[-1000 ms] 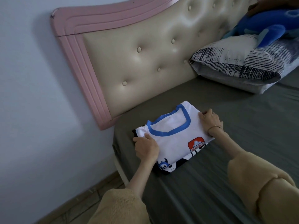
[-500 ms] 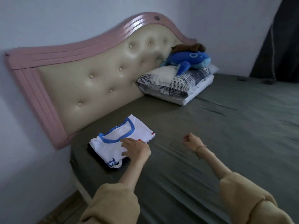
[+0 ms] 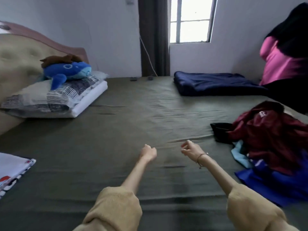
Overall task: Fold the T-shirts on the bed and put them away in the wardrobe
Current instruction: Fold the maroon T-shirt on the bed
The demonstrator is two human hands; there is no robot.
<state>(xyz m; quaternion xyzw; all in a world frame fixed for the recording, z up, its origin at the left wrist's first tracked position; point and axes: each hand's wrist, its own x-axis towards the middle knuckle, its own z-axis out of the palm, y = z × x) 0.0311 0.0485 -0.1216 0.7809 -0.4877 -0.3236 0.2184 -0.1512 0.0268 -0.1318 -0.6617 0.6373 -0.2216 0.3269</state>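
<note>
Left hand point(image 3: 148, 152) loosely curled, empty; right hand point(image 3: 190, 149) likewise, both above bed point(image 3: 126, 130). Folded T-shirt point(image 3: 11, 170) far left; unfolded pile point(image 3: 270, 144) right, garments tangled, possibly several. Risk: grabbing one drags others off edge.

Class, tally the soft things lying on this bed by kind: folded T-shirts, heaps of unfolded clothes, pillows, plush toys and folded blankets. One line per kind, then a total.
Folded white T-shirt: 1
Heap of unfolded clothes: 1
Patterned pillow: 1
Blue plush toy: 1
Folded navy blanket: 1
Total: 5
</note>
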